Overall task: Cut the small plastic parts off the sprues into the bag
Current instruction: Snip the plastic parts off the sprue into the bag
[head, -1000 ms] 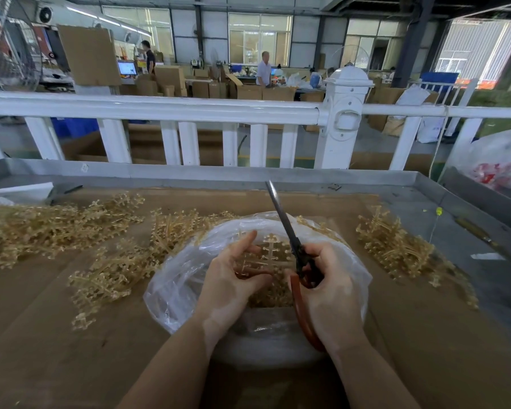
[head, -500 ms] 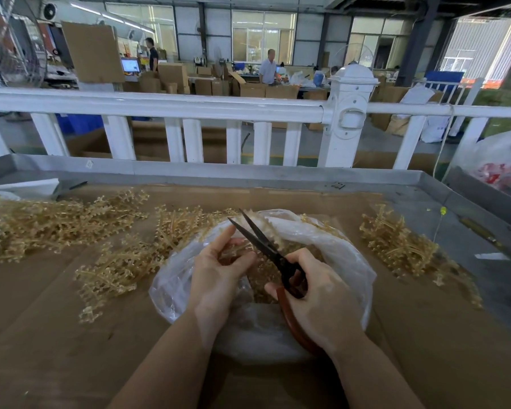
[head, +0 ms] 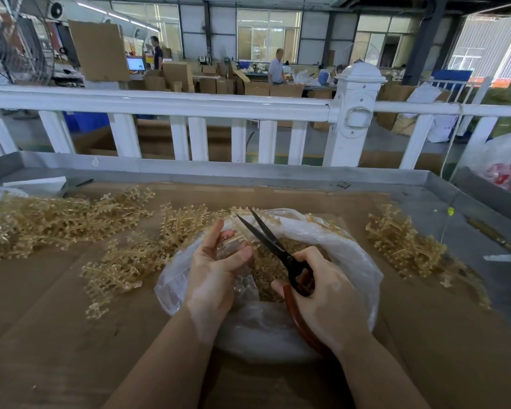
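A clear plastic bag [head: 351, 255] lies open on the cardboard in front of me, with small amber cut parts [head: 270, 261] heaped inside. My left hand [head: 216, 267] holds a thin amber sprue [head: 236, 238] over the bag's left side, pinched between thumb and fingers. My right hand [head: 322, 293] grips scissors [head: 273, 246] with black blades and red-brown handles. The blades are parted and point up-left, their tips around the sprue's far end. Most of the sprue is hidden by my fingers.
Piles of amber sprues lie on the cardboard: a big pile [head: 56, 219] at the left, one [head: 124, 264] near the bag, another pile [head: 404, 246] at the right. A grey metal tray rim [head: 219, 169] and white fence [head: 189, 104] bound the far side.
The scissors swung from upright and closed a second ago down to the left over the bag, blades now parted at the sprue. My left hand turned the sprue and lifted its fingers.
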Available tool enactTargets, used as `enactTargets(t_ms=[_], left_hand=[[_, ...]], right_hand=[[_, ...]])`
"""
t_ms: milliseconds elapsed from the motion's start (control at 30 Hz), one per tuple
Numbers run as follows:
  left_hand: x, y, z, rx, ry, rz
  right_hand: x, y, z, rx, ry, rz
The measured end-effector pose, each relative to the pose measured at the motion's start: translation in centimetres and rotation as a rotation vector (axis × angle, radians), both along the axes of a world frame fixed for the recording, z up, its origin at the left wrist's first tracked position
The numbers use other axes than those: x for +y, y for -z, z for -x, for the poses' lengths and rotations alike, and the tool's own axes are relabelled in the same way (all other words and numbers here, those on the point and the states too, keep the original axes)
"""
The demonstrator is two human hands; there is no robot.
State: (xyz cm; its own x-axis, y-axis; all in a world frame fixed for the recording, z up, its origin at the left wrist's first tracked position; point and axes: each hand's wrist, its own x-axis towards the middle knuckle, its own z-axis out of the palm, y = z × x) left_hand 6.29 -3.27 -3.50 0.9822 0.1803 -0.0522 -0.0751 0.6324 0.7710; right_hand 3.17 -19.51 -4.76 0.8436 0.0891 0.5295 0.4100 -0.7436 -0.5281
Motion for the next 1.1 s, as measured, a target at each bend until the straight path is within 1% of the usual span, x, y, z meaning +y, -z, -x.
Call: enactTargets(t_ms=[267, 500, 700, 867, 1100], left_hand=[[0.34, -0.43, 0.27, 0.029, 0.007, 0.117], [0.16, -0.37, 0.39, -0.010, 0.030, 0.098], [0.02, -0.51, 0.44, -0.014, 0.015, 0.099], [-0.17, -0.37, 0.48, -0.023, 0.051, 0.028], [-0.30, -0.47, 0.62, 0.000, 0.080, 0.073]], right_hand=[[-0.01, -0.18, 0.25, 0.022, -0.004, 0.106], [-0.07, -0.32, 0.34, 0.038, -0.036, 0.126], [0.10, -0.26, 0.40, 0.011, -0.029, 0.172], [0.19, -0.12, 0.21, 0.007, -0.013, 0.176], [0.15, 0.02, 0.22, 0.016, 0.000, 0.215]])
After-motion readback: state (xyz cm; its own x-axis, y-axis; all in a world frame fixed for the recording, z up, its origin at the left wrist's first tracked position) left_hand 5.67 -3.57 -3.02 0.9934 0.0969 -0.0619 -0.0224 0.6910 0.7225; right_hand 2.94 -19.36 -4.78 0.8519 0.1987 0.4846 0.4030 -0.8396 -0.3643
